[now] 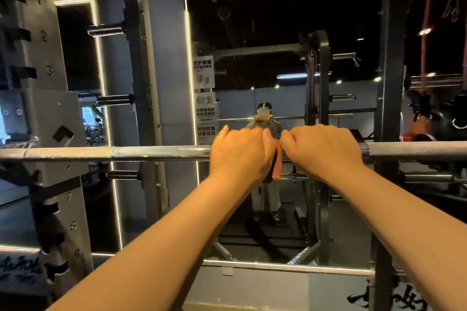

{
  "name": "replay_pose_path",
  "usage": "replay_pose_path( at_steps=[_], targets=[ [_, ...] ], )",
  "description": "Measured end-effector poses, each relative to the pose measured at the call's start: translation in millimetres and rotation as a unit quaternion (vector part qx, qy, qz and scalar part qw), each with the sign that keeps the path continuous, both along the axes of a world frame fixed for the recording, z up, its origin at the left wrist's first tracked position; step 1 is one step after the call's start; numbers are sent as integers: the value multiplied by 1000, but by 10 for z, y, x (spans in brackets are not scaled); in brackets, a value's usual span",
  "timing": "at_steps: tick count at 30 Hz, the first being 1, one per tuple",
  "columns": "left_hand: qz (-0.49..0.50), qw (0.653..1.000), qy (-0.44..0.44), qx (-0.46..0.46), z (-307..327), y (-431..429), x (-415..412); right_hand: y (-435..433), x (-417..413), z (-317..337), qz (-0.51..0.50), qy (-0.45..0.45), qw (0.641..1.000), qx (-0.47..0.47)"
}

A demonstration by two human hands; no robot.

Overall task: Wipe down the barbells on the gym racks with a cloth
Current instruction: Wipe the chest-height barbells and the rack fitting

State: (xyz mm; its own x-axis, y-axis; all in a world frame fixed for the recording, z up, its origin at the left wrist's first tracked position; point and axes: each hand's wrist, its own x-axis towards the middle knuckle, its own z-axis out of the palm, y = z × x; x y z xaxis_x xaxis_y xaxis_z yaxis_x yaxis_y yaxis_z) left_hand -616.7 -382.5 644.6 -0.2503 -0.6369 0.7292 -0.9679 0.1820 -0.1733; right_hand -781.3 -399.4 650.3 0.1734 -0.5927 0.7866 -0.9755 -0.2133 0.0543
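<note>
Head view: a steel barbell [151, 153] runs level across the middle of the frame from edge to edge, its left end resting at a grey numbered rack upright [50, 70] on the left side. Both hands sit on the bar at centre frame, close together, knuckles up and forearms reaching in from the bottom edge. The left hand [240, 151] has its fingers curled over the far side of the bar, clamped down on an orange cloth [277, 164]. The cloth comes out from under that hand's inner edge and hangs below the bar in the narrow gap between the two hands. The right hand [323, 149] is curled over the bar just beside the cloth, touching its upper edge; whether it also pinches the fabric cannot be told. Behind the bar, a wall mirror [278, 33] with a lit frame fills the upper centre and reflects the person standing at the rack.
</note>
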Motion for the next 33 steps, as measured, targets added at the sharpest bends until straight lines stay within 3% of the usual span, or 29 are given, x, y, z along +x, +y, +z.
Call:
replay_pose_path(
  at_steps=[3,7,11,13,16,18,21,24,26,30,33],
  targets=[
    [15,1000,-6,21,40,-43,-49,3,1,2,-1,1,1000,-3],
    [-64,990,65,-106,-283,-105,-25,13,10,-9,-7,7,1000,-14],
    [-105,980,59,-161,-444,-114,32,28,8,5,-12,8,1000,-17],
    [-80,987,43,-132,-314,-74,35,23,9,0,-9,4,1000,-14],
    [5,1000,2,25,41,-38,-15,5,10,1,-5,-1,1000,-9],
    [9,998,11,66,145,-14,-61,4,5,1,-2,-1,1000,-6],
    [12,1000,-7,-15,-13,-51,-107,13,0,-10,6,-10,1000,-8],
    [-80,987,80,-116,-339,-103,-83,21,3,-14,13,-11,1000,-18],
    [-103,981,86,-138,-530,-117,-59,29,1,-7,11,-3,1000,-22],
    [-106,984,60,-132,-493,-86,0,29,1,-14,10,-1,1000,-21],
    [-35,999,35,-17,-108,-37,-5,9,3,-10,2,-4,1000,-15]
  ],
)
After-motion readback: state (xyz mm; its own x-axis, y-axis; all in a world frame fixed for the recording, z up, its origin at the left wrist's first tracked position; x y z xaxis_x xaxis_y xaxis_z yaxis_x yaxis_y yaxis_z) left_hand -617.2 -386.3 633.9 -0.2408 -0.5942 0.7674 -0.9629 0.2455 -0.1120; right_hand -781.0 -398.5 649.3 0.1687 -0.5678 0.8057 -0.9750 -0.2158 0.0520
